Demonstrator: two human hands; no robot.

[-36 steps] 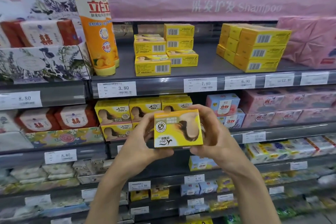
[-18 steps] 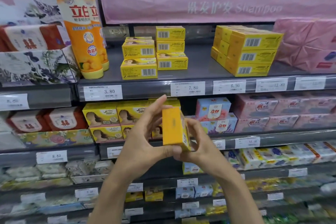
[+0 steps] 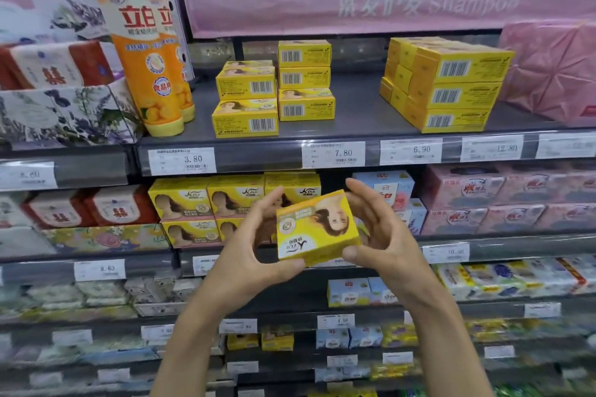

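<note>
A: Where is the box (image 3: pixel 317 229) sitting relative to the hands?

B: It is hanging in the air between them, in front of the second shelf (image 3: pixel 532 245) and not touching it. The left hand (image 3: pixel 245 255) is gripping the left end, with the thumb curling under the lower edge and the fingers reaching up behind. The right hand (image 3: pixel 383 235) is pinching the right end, with the thumb at the lower corner and the fingers arching over the top.

A: So both are clamping it?

B: Yes, one at each end, and neither is sitting nearer than the other.

A: Which way is its long axis running?

B: Across, from hand to hand, tilting so the right end is riding a little higher. The printed front is facing the camera, and its picture is showing upside down.

A: And where is it likely heading?

B: I am guessing the row of matching boxes (image 3: pixel 206 203), which is standing behind and to the left of the left hand. Their pictures are standing upright, so the box is probably needing a half turn in its own plane, then a push away and leftward. The left hand is lying closer to that row.
</note>
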